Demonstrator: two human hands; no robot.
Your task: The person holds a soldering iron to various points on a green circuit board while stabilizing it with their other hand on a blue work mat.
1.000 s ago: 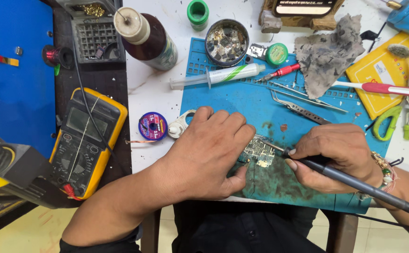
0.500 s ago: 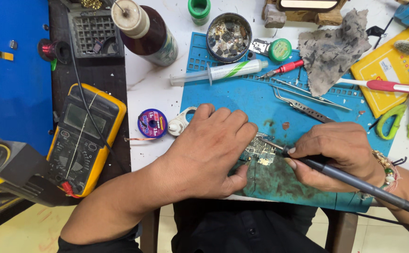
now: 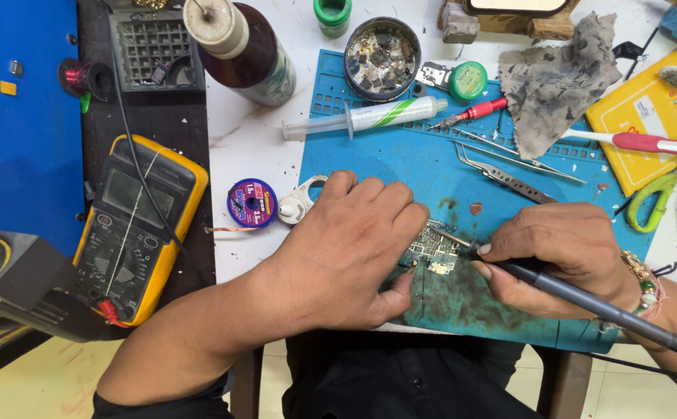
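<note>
Soldering is under way on a small circuit board that lies on the blue mat, near its front edge and between the two hands. The left hand lies flat over the board's left part, fingers spread and pressing down to hold it; it grips nothing. The right hand is closed around a dark soldering iron, held like a pen, with the tip touching the board's upper right area. Judging by this, the work is in mid-course: the board is pinned and the tip is on a joint, but whether that joint is finished is too small to tell, and no smoke or fresh solder shows. Tools lie untouched behind the hands: two tweezers, a syringe, a red-handled screwdriver, a round tin of scrap parts and a grimy rag. A solder-wick spool sits on the white table just left of the mat, near the left hand's thumb side. Further left a yellow multimeter rests on a dark surface, its leads plugged in. Green-handled scissors lie at the right edge. The mat around the board is stained dark, which suggests much work here.
</note>
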